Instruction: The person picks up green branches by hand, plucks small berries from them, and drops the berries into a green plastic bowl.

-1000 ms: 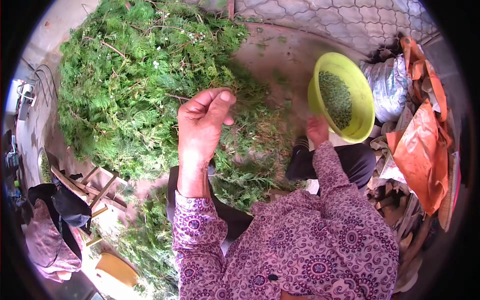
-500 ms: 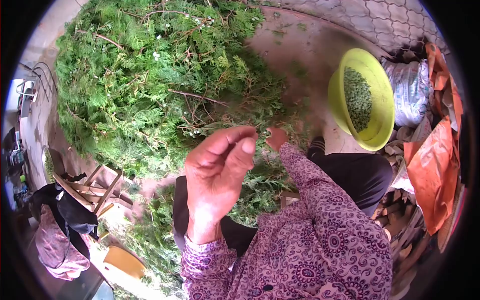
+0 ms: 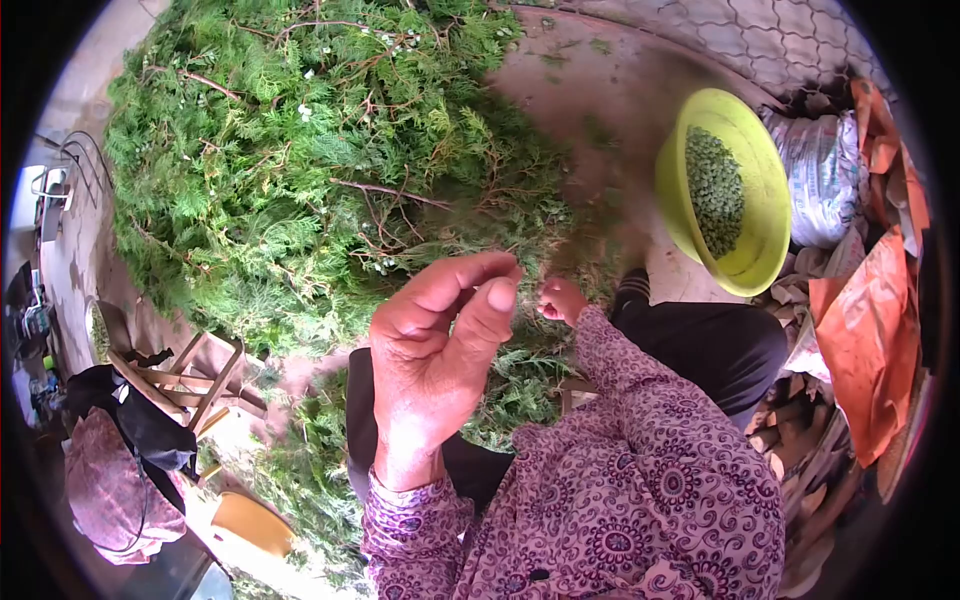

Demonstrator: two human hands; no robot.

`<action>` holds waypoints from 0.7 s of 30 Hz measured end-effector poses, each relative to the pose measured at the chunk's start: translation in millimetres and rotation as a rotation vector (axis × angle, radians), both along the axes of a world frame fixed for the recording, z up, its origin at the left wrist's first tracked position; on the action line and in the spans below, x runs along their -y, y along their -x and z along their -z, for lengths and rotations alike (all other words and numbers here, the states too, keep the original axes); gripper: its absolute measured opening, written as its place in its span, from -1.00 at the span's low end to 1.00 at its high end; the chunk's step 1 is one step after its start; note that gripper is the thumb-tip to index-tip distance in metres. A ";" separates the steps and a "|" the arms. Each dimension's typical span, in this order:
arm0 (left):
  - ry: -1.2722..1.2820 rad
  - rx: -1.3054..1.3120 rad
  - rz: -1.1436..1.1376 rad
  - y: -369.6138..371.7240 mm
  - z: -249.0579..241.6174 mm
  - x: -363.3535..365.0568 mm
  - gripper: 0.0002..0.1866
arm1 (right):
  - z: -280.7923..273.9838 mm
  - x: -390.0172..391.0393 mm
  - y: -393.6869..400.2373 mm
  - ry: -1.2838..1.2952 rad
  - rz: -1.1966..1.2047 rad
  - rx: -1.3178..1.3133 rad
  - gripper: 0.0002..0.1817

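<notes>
My left hand (image 3: 440,350) is raised in the middle of the view, thumb and forefinger pinched together; what they hold, if anything, is too small to make out. Beyond it, lower and to the right, my right hand (image 3: 562,300) has its fingers curled in, and their content cannot be made out. Both hands are over the near right part of a large heap of green conifer branches (image 3: 250,190). A yellow-green basin (image 3: 765,200) stands tilted at the right, with small green cones (image 3: 712,190) in it.
Behind the basin are a white sack (image 3: 820,175) and an orange sack (image 3: 865,350), with wood pieces below. At the lower left are a wooden stool (image 3: 200,380), an orange-yellow basin (image 3: 252,524) and a person in a patterned head covering (image 3: 105,480).
My right hand has moved slightly right and down, towards my body. My left hand keeps its pinch almost in place. The other person's head has shifted slightly.
</notes>
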State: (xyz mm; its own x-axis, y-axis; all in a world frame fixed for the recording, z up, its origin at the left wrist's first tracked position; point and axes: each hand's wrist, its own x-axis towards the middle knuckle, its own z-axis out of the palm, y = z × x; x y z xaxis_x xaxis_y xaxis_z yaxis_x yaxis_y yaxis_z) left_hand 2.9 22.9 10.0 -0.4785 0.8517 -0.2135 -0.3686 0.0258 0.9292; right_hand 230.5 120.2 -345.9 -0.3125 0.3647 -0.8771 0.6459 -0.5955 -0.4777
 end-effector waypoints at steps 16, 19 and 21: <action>-0.076 -0.054 -0.090 2.0 -3.6 -16.5 -0.79 | -63.6 -63.0 -36.9 0.122 0.690 -0.849 -0.81; -0.042 -0.084 -0.096 0.9 -1.2 -17.0 -0.79 | -135.5 -111.5 -62.7 -0.074 1.284 -1.229 -0.80; -0.030 -0.077 -0.076 -0.7 0.1 -17.7 -0.79 | -146.4 -130.9 -85.0 -0.096 1.232 -1.218 -0.76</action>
